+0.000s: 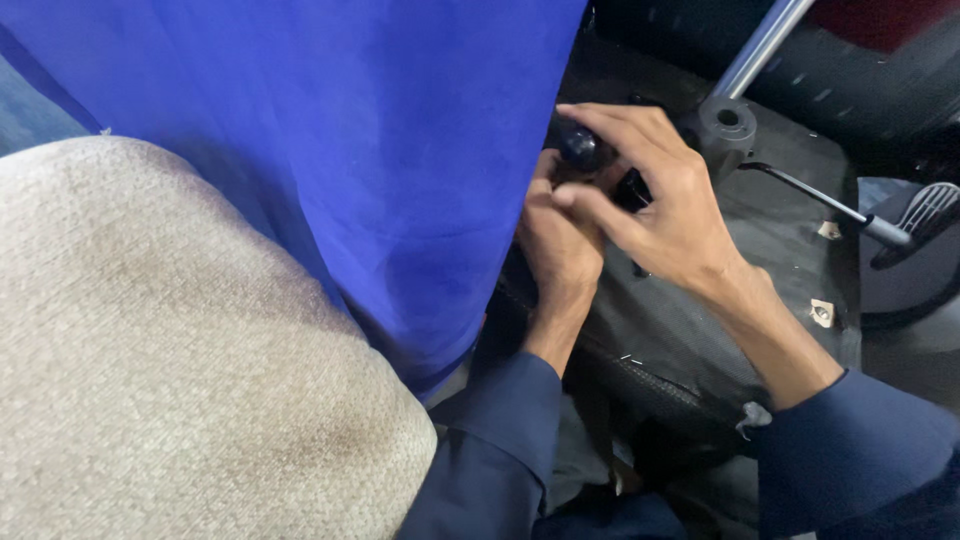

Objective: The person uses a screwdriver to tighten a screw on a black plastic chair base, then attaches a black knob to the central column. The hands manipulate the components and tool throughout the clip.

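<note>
- the right hand (665,205) reaches in from five o'clock, fingers curled over a round black knob (580,148) just right of centre; index and thumb wrap around it, closed on it.
- the left hand (560,240) comes up from six o'clock, just below the knob, its fingers bent and pressed against the same black part under the right hand's thumb; whether it truly grips anything i cannot tell, since the right hand covers the fingertips.
- both wrists end in dark blue sleeves (500,450) at the bottom edge.
- the knob sits on the black underside of a chair seat (690,340), which fills the centre-right.
- at one o'clock from the hands stands a round black socket (727,120) with a silver metal column (760,45) rising to twelve o'clock.
- at three o'clock a thin lever (820,205) with a grey tip points right, apart from the hands.
- a blue cloth (330,130) hangs across the upper left, touching the left hand's back.
- a beige woven cushion (170,370) fills eight o'clock.
</note>
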